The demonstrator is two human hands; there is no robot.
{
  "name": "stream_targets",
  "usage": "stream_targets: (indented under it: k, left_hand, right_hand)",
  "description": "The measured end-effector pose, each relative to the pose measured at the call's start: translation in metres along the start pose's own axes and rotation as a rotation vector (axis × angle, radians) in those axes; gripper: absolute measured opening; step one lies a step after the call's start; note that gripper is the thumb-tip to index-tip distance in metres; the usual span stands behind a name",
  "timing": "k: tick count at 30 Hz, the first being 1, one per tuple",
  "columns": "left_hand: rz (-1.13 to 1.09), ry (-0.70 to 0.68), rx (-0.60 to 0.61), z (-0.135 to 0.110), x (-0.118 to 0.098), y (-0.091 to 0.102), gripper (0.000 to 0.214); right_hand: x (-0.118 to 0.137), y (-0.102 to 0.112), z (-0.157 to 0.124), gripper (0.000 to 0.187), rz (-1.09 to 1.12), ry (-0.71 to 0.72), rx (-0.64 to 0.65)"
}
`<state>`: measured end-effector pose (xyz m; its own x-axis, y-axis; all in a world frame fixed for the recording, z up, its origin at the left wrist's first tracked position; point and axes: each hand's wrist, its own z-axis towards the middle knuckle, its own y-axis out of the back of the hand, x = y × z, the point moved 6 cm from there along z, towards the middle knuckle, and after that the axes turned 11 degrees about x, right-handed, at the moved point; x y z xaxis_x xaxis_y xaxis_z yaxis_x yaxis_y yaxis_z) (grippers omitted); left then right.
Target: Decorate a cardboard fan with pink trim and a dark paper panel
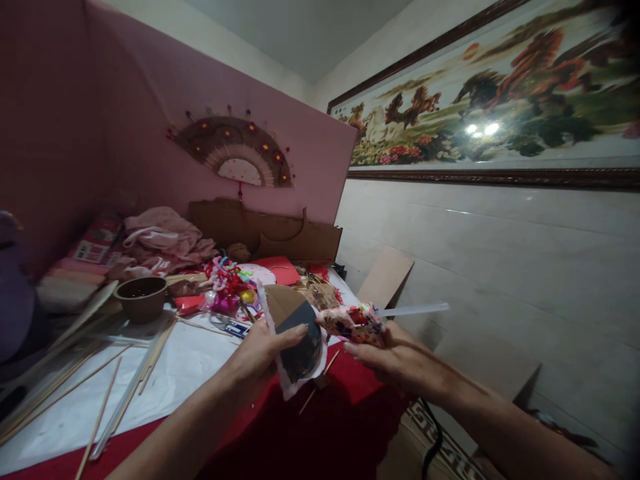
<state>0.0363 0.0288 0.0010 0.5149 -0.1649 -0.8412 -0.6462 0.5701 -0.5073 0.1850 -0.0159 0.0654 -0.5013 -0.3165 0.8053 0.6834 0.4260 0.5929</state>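
In my left hand (267,350) is a rounded cardboard piece (293,307), part brown and part dark, with whitish fabric along its edge. The thumb lies across its face and the fingers are behind it. My right hand (383,350) is wrapped round a floral-patterned hot glue gun (350,321). A translucent glue stick (417,309) juts out of its back to the right. The gun's front end is close to the right edge of the cardboard piece; whether they touch, I cannot tell. Both are held above the red tablecloth (345,413).
A brown bowl (141,300) stands at the left near thin wooden sticks (103,407) and clear glue sticks (123,393). Behind my hands lie colourful trimmings (227,277) and a utility knife (235,327). A decorated fan (240,150) hangs on the pink board (310,147).
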Motion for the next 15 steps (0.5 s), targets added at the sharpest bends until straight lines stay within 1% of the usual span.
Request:
stream_targets:
  k: [2, 6, 11, 15]
  left_hand:
    - [0.008, 0.001, 0.008, 0.0, -0.001, -0.001, 0.026]
    - [0.035, -0.027, 0.023, 0.0, -0.002, -0.002, 0.022]
    - [0.02, -0.032, 0.002, 0.001, 0.001, 0.005, 0.023]
    - [0.005, -0.038, -0.002, 0.002, 0.002, 0.007, 0.027]
  right_hand:
    - [-0.003, 0.0, -0.002, 0.023, -0.007, 0.032, -0.002]
    - [-0.013, -0.001, -0.005, 0.026, -0.021, -0.043, 0.016]
    - [-0.013, 0.0, -0.009, 0.026, -0.005, -0.051, -0.008]
    - [-0.019, 0.0, -0.011, 0.029, -0.022, -0.093, -0.021]
